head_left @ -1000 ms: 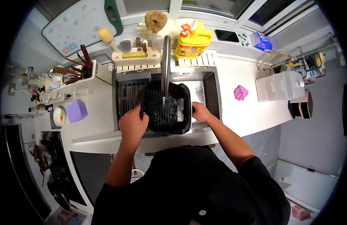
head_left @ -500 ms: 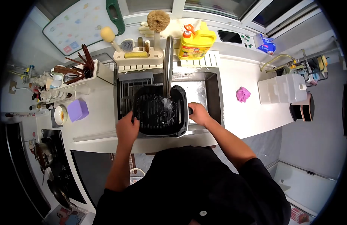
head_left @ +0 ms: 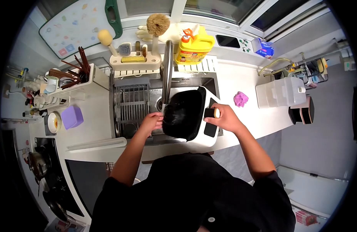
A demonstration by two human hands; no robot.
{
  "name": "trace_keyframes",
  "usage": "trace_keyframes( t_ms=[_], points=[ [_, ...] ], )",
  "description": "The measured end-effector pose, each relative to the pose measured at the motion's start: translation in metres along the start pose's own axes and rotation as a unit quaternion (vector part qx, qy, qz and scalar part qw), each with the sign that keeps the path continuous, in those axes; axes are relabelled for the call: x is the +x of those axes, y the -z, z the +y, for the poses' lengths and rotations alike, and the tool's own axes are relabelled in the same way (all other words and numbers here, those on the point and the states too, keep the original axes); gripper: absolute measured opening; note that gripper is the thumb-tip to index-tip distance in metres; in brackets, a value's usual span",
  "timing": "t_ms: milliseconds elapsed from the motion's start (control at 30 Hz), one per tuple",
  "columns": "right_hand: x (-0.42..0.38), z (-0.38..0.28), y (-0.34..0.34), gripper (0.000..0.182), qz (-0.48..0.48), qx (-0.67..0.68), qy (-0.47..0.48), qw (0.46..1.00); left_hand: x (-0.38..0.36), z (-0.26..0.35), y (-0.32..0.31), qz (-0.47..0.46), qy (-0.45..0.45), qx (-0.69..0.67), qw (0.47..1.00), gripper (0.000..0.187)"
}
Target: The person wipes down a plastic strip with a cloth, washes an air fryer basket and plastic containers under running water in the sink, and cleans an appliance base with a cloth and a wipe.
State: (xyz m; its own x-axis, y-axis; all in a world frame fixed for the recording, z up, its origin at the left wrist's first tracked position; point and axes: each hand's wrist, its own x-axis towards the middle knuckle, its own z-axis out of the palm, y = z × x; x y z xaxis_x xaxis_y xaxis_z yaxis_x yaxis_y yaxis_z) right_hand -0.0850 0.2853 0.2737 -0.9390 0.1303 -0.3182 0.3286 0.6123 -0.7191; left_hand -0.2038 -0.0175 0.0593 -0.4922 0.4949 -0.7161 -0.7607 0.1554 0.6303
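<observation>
An air fryer basket (head_left: 182, 112), black inside with a white front, is tilted on its side over the sink (head_left: 213, 83), its opening turned left. My right hand (head_left: 224, 117) is closed around its handle on the right. At the opposite rim is my left hand (head_left: 152, 121), fingers bent against the edge; their tips are partly hidden. The metal faucet (head_left: 168, 73) reaches down to the basket's left side, and water shows on the dark inside.
A wire drying rack (head_left: 132, 100) fills the sink's left part. Behind stand a brush holder (head_left: 136, 62) and a yellow detergent jug (head_left: 195, 46). A pink cloth (head_left: 240, 99) and clear plastic bin (head_left: 280, 92) are on the right counter, a purple container (head_left: 72, 117) on the left.
The basket has turned from lying level to tilted on its side, and it has shifted right. My right hand has moved right with the handle; my left hand has moved right along with the rim.
</observation>
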Motion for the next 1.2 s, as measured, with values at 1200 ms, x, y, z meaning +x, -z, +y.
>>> trace_keyframes(
  t_ms=[1200],
  points=[
    [-0.037,-0.036,-0.039,0.015,-0.070,-0.477,0.232,0.845,0.178,0.074,-0.067,-0.085,-0.108,-0.257,0.957,0.063]
  ],
)
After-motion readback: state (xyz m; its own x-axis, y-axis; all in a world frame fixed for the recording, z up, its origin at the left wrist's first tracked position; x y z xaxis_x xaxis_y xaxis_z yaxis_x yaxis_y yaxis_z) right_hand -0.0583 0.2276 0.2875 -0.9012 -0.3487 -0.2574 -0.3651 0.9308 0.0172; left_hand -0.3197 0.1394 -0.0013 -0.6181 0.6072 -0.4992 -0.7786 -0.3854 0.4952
